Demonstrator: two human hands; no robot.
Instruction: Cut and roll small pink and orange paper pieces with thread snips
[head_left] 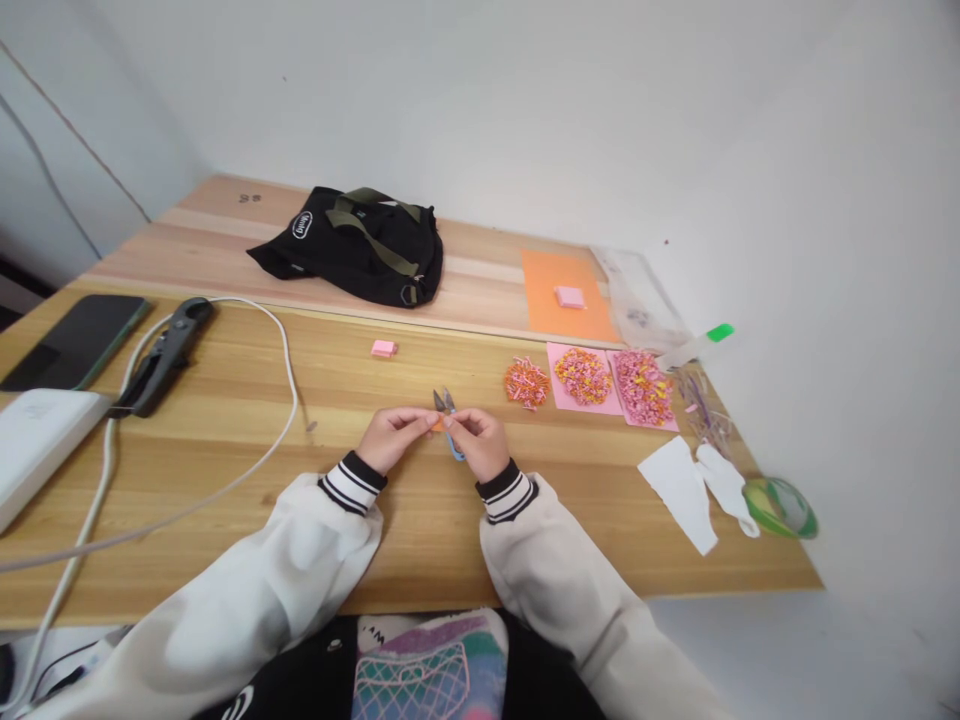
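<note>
Bag (360, 245), cable (281, 345) and paper heaps (583, 377) surround hands (435, 438).

- I get bright, even, diffuse light; shadows on the desk (225, 400) are faint.
- Wide-angle distortion bends the desk's edges.
- The right wall (825, 200) looks washed out; small details are soft.

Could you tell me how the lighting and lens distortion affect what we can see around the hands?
Head view: soft, even light, no glare on the table; wide lens bends its edges. The left hand and right hand are small, so the snips and orange scrap between the fingers lack detail.
</note>
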